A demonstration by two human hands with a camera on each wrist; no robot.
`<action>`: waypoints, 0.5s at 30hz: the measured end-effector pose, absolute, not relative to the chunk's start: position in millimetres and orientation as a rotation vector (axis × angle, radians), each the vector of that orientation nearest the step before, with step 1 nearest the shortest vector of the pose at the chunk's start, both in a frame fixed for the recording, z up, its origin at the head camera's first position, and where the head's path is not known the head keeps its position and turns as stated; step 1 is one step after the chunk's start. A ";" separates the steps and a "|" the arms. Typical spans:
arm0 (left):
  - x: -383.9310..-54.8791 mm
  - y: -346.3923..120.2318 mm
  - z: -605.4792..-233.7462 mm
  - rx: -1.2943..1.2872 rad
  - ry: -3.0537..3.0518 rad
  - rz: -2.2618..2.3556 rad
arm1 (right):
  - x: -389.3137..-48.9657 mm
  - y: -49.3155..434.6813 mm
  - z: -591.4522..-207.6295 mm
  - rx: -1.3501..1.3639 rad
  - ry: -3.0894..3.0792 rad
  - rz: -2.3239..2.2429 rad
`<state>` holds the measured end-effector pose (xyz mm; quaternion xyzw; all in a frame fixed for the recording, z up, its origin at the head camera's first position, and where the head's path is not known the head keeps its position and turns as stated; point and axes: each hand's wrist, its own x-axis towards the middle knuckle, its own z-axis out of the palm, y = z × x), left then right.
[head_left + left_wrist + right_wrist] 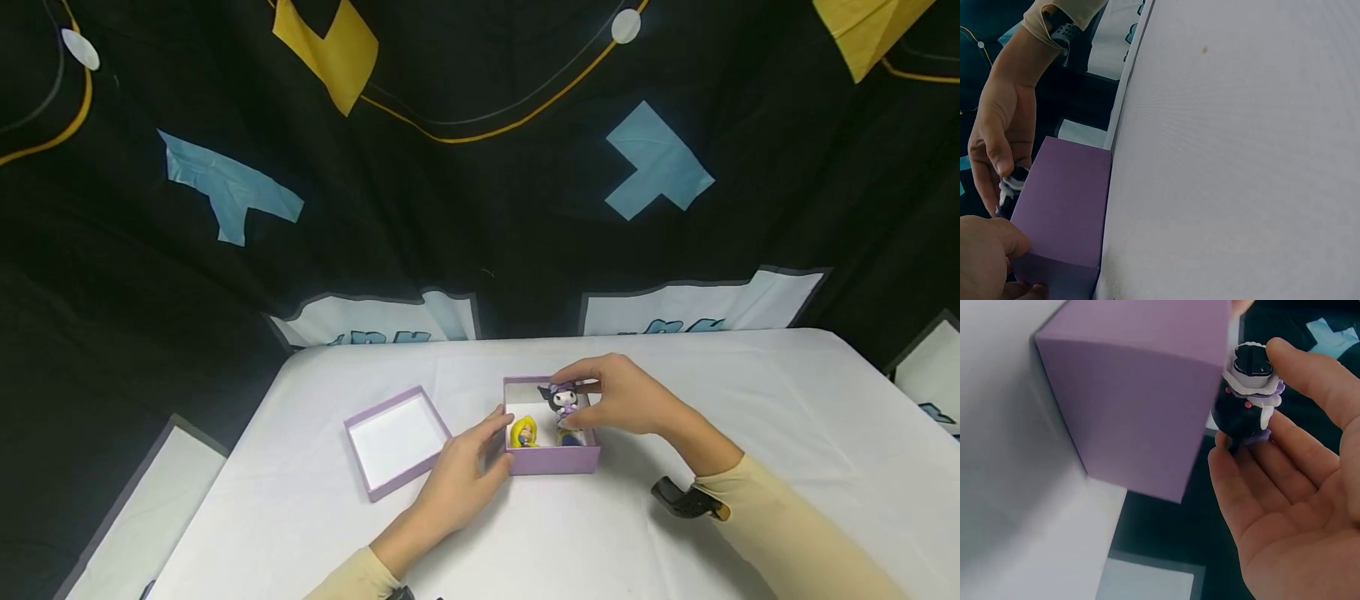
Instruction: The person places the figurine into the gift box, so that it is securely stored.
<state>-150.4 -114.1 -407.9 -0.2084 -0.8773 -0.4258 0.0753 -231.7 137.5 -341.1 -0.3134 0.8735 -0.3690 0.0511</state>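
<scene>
A purple box (pixel 553 461) with a white inside stands on the table. My left hand (pixel 461 475) grips its left side, fingers at the rim and thumb near the front corner. Between thumb and fingers, my right hand (pixel 630 392) holds a figurine (pixel 562 398) with a black hood and white face, upright over the box's right part. The right wrist view shows its black back, white ruffle and purple trim (pixel 1250 394). Inside the box at left is a yellow-haired figurine (pixel 523 432). Another small figure (pixel 572 438), yellow and dark blue, sits at front right, partly hidden.
Left of the box lies a shallow purple lid (pixel 397 437), its white inside facing up. A white cloth (pixel 600 533) covers the table. Behind it hangs a black curtain (pixel 480 217) with yellow and blue shapes.
</scene>
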 end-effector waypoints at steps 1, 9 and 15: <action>-150.5 -114.1 -407.6 -0.626 -2.633 -1.278 | -232.2 135.4 -342.2 -0.954 2.661 -1.118; -150.8 -113.7 -406.6 -0.618 -2.631 -1.270 | -236.9 119.5 -350.3 -0.954 2.692 -1.057; -150.3 -113.5 -405.7 -0.623 -2.626 -1.283 | -239.9 111.8 -355.8 -0.952 2.722 -0.994</action>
